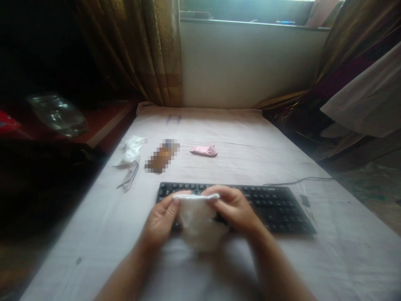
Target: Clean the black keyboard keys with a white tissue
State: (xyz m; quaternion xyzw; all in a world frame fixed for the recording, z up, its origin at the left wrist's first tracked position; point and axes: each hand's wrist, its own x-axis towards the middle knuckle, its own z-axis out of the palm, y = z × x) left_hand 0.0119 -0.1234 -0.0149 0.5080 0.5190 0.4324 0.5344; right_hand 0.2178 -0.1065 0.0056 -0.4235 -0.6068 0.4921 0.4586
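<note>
Dim room, daylight from a window [244,11] above a plain pale wall [244,62], gold-brown draped curtains [153,46] to either side. Below them, a table [94,234] spread with pale pinkish fabric, faint creases across its far half.

You have a thin, soft white cloth piece [200,223] above the near side of a black, flat plastic keyboard [272,209]. Your left hand [159,219] pinches its top edge at one end, thumb and fingers together; your right hand [236,207] pinches the other end. Edge pulled nearly straight between them.

Risks, as judged: if one pinch slackens, the top edge would likely sag and the cloth fold on itself. Dropped, it would probably fall over the keys or just in front. Low wrists could press keys; a sleeve-free forearm drifting right might snag the thin dark cable [300,180] beyond the keyboard.

Materials: the cloth's top edge looks thick, perhaps folded; its lower part hangs loose and blurs. Dark patch beside your right fingers: print or keyboard showing past, cannot tell. Beyond the keyboard, a small folded pink fabric item [203,150], smooth and slightly shiny. Left of it, a brown oblong item [161,158], pixelated, then a crumpled white bundle [134,148], soft and irregular.
</note>
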